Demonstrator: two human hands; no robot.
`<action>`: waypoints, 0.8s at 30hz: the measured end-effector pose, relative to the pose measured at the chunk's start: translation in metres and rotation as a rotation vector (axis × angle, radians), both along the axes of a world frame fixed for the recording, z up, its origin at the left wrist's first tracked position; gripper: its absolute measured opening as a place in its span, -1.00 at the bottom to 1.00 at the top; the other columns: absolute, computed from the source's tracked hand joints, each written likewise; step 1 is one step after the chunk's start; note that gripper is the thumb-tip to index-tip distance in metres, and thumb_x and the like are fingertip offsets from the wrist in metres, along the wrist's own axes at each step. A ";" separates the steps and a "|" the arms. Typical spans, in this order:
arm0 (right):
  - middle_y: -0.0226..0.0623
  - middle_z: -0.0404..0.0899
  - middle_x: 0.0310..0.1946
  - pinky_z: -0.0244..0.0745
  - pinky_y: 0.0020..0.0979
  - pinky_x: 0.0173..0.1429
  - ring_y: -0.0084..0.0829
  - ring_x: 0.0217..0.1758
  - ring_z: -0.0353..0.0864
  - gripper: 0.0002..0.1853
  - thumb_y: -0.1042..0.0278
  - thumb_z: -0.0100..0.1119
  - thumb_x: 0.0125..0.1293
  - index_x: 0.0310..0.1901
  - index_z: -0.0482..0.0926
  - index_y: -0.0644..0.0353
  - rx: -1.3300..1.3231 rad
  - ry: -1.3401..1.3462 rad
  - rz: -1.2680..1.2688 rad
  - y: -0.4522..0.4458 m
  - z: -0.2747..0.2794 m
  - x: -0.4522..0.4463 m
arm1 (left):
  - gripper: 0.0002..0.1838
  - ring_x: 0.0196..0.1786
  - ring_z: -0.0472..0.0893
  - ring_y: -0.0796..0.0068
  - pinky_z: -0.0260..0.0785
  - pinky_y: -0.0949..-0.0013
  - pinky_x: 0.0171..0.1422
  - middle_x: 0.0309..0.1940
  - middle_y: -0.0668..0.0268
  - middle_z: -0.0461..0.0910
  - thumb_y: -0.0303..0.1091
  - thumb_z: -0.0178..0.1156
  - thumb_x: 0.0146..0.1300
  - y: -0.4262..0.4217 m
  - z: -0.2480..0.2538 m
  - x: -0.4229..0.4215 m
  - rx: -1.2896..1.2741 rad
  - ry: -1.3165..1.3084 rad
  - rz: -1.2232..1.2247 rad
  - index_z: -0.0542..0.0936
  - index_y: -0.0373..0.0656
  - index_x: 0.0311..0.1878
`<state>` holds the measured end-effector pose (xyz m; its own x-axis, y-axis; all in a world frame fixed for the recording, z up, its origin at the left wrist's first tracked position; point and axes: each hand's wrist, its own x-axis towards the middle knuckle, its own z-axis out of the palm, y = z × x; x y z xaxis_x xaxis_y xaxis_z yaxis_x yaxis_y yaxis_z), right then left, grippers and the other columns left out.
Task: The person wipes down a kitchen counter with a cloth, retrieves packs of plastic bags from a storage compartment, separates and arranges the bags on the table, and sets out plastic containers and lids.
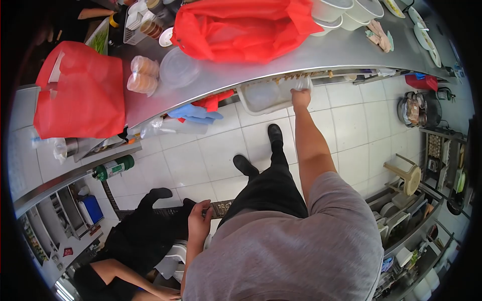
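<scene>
My right hand [300,98] reaches down past the counter's front edge to the right end of a white plastic bin [266,110]. Its fingers are closed on a clear plastic piece [303,84], whose exact kind I cannot make out. Inside the bin, to the left of that hand, lies a translucent plastic item [260,95]. My left hand [200,220] hangs beside my body, loosely curled with fingers apart, and nothing shows in it.
On the steel counter [226,75] are red bags [83,95], stacked cups [143,75], a round clear lid [179,67] and white tubs [329,10]. A co-worker in black [135,241] is at lower left. A beige stool [410,180] and a shelf rack stand right.
</scene>
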<state>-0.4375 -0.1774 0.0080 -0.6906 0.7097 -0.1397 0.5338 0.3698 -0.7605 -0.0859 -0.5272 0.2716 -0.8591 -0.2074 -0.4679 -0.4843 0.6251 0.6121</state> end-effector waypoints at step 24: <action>-0.50 0.45 -0.54 0.29 -0.59 -0.42 -0.67 -0.52 0.36 -0.74 0.18 -0.01 0.42 -0.20 0.55 0.20 -1.020 -0.170 0.967 -0.037 0.256 0.074 | -0.57 -0.15 0.66 0.26 0.52 0.30 -0.11 -0.09 0.08 0.61 -0.36 0.12 0.28 0.083 0.035 -0.221 1.040 0.006 0.399 0.35 -0.23 0.20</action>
<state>-0.3634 -0.2144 0.2638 -0.7620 -0.4883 -0.4254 0.5008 -0.0277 -0.8651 -0.3066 -0.4442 0.3071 -0.8209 0.0216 -0.5707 -0.5318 -0.3932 0.7501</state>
